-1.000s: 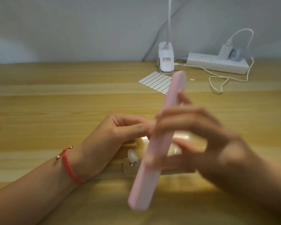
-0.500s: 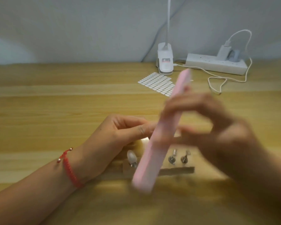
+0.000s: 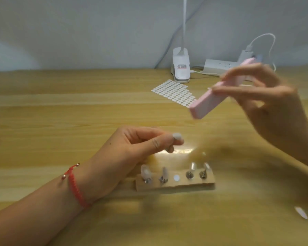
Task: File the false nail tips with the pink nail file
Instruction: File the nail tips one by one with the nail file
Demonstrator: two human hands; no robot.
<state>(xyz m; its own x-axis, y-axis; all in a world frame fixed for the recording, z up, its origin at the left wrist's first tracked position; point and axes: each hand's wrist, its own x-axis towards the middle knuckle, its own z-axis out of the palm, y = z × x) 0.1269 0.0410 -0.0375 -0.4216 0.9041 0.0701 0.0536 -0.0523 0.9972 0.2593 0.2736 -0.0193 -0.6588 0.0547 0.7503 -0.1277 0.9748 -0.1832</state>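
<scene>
Pale wood-grain surface (image 3: 60, 112) fills the head view, with a grey wall behind it. At the back stand a white clip lamp (image 3: 180, 70) and a power strip (image 3: 219, 66), with a sticker sheet (image 3: 174, 94) lying in front of them.

The right hand (image 3: 267, 103) is raised well above the surface and grips the pink nail file (image 3: 219, 93), fingers curled over the top. The file is a long, thick, pale pink bar with rounded corners. It is motion-blurred and tilted, its near end lower and to the left.

The left hand (image 3: 137, 150), with a red bracelet (image 3: 76, 189) on its wrist, pinches what looks like a false nail tip (image 3: 177, 135) between thumb and forefinger. Just below it a wooden block (image 3: 174, 185) holds four more false nail tips (image 3: 145, 172) on metal pins.
</scene>
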